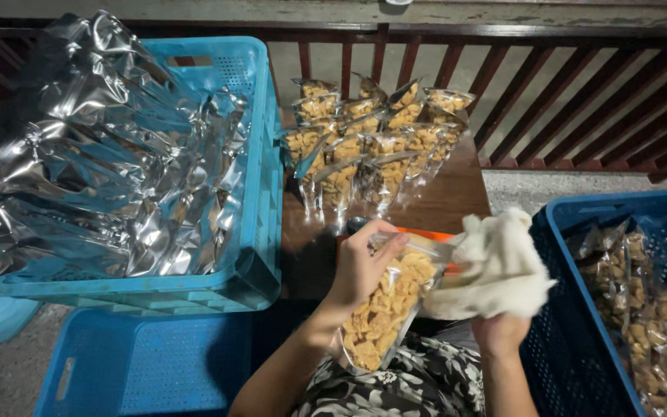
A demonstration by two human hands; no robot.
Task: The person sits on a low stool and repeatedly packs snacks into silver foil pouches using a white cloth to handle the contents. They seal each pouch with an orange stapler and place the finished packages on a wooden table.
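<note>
My left hand [358, 266] grips a clear pouch [384, 309] filled with golden fried snack pieces, holding it tilted over my lap. My right hand [499, 332] is closed on a crumpled white cloth [496, 266], which presses against the pouch's open top end. An orange object [426, 233] shows just behind the pouch on the wooden table [457, 197]. Several filled pouches [372, 139] lie in overlapping rows at the table's far side.
A light blue crate [260, 185] at left holds a heap of empty silver foil bags [102, 154] and rests on another blue crate [140, 363]. A darker blue crate [557, 224] at right contains filled snack pouches [650, 324]. A dark wooden railing [580, 100] runs behind.
</note>
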